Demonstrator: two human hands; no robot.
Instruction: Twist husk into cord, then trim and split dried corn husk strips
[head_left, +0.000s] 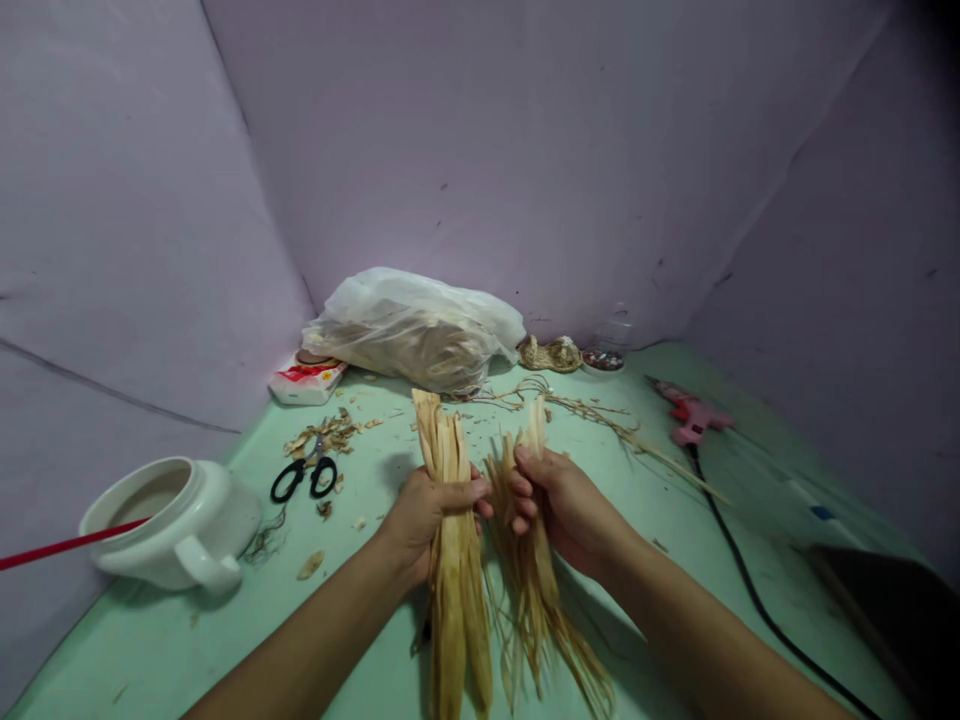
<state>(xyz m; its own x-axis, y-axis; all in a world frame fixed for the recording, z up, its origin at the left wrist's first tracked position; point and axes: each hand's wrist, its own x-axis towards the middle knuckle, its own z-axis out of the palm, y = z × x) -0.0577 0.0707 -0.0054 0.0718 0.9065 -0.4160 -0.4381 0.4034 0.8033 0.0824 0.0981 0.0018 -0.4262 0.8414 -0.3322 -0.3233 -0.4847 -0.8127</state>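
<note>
My left hand is closed around a bundle of wide dried husk strips that stand upright over the green table. My right hand is closed on a second bundle of thinner, frayed husk strips, right beside the first. The two hands nearly touch at the fingers. Both bundles hang down toward me past the wrists.
Black-handled scissors lie left of my hands among husk scraps. A white pot with a red stick sits at the left. A plastic bag of husks and a woven piece lie at the back. A pink glue gun with a black cord lies right.
</note>
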